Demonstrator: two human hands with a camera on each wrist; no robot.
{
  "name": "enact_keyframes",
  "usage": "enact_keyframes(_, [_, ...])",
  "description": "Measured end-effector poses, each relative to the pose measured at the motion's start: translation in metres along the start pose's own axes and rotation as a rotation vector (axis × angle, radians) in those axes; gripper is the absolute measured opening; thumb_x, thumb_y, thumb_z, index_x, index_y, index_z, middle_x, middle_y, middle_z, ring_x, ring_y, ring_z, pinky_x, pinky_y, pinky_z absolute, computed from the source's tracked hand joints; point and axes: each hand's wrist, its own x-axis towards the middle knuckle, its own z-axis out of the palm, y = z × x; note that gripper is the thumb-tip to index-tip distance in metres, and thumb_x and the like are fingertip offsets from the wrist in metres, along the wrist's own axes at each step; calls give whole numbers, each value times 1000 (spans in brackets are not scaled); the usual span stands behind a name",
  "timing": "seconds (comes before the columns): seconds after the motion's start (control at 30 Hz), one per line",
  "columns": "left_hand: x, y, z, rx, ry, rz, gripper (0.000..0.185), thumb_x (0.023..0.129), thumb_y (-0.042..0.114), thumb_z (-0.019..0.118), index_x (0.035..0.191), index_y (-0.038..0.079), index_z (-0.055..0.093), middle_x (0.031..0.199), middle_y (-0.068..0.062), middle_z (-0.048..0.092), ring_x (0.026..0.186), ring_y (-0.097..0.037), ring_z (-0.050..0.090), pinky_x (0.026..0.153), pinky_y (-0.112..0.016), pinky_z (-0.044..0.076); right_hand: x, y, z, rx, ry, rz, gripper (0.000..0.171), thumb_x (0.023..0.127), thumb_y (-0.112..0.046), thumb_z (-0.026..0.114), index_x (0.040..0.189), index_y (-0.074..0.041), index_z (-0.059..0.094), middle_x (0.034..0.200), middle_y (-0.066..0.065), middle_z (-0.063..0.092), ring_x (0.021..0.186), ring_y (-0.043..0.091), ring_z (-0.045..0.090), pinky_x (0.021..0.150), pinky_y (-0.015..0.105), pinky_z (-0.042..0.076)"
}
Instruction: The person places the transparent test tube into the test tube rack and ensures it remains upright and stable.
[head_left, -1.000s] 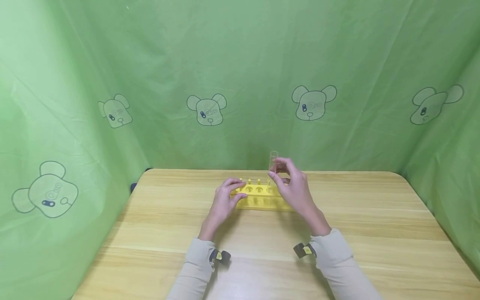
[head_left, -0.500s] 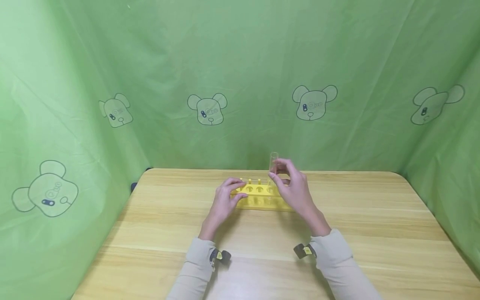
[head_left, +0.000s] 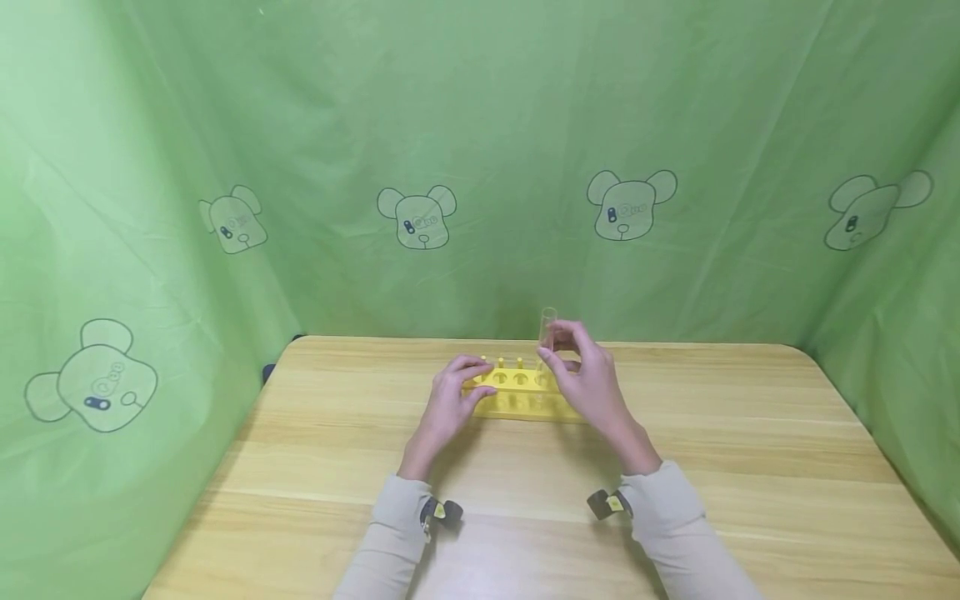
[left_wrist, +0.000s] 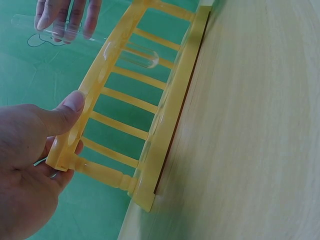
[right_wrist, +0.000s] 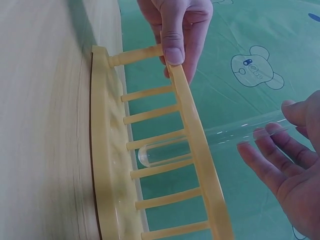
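Observation:
A yellow test tube rack [head_left: 517, 408] stands on the table, with a row of round holes along its top bar. At the rack's left end my left hand [head_left: 450, 396] grips that bar between thumb and fingers. My right hand [head_left: 592, 375] pinches a clear test tube [head_left: 548, 327] upright above the rack. In the right wrist view the test tube [right_wrist: 170, 151] passes through a hole in the top bar. Its rounded bottom hangs between the bar and the base, short of the base. Thumb and fingertips [right_wrist: 265, 134] of the right hand meet the tube's upper part.
The wooden table [head_left: 517, 508] reaches back to a green curtain [head_left: 510, 258] printed with bear heads, which also closes off both sides. Thin pegs [head_left: 501, 363] rise along the rack's back edge. Each wrist wears a small dark camera [head_left: 450, 514].
The test tube has sunk slightly lower into the rack, and the right hand has come down a little with it. The left hand keeps its grip on the rack.

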Motion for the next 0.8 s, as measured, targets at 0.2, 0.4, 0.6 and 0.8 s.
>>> enact_keyframes(0.2, [0,0,1,-1,0,0,38,86,9,81,120,-3,72,123,-17,68,117,-30,64,109,-37,50,-1,2,0,-7,3,3,36,91,11,69,124,11,55,104,26,68,97,39,69,77,40,64])
enact_keyframes(0.4, [0,0,1,6,5,5,38,85,9,81,120,-4,71,123,-16,68,116,-30,64,109,-38,50,-3,3,1,-8,-5,22,36,92,10,69,126,11,55,105,25,67,98,39,69,78,42,64])
enact_keyframes(0.6, [-1,-1,1,8,4,4,38,85,10,81,119,-5,72,122,-15,68,116,-30,65,109,-38,50,-4,5,2,-7,-9,34,36,93,10,68,126,11,54,106,25,67,99,40,68,79,44,64])
enact_keyframes(0.8, [0,-3,2,10,5,6,38,86,11,81,119,-5,72,123,-15,68,117,-29,64,110,-38,49,-4,5,3,-4,-7,35,36,93,10,69,126,11,55,105,25,67,98,39,69,79,44,64])
